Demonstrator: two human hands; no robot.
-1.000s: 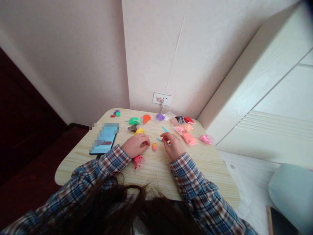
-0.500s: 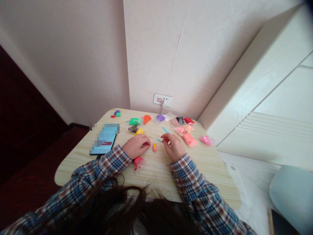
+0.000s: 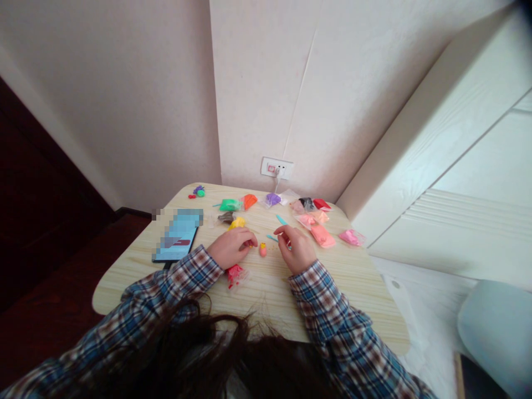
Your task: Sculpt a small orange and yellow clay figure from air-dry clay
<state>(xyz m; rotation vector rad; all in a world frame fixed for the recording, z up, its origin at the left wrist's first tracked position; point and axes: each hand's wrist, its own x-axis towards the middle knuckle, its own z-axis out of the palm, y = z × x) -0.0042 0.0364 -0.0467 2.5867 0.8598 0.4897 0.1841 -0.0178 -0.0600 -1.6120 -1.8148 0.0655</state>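
Note:
A small clay figure (image 3: 262, 251), pink below and yellow on top, stands on the table between my hands. My left hand (image 3: 233, 247) rests just left of it, fingers curled together, with a speck of yellow by the fingertips. On the figure's other side, my right hand (image 3: 297, 252) has its thumb and fingers bent towards each other; what they hold, if anything, is too small to make out. A thin blue modelling tool (image 3: 271, 238) lies partly hidden beneath the right fingers. Beyond them is a wider blue tool (image 3: 281, 220). Yellow clay (image 3: 237, 223) sits behind my left hand.
A phone (image 3: 177, 235) lies at the left. Clay packets, including green (image 3: 229, 205), purple (image 3: 273, 199), coral (image 3: 322, 236) and pink (image 3: 351, 238), spread across the back and right. A red clay bag (image 3: 235, 275) is near my left wrist. Small clay pieces (image 3: 200, 193) sit at the far-left corner.
My left fingertips have shifted slightly to the right, closer to the clay figure. My right hand has barely moved, and the figure stays in place.

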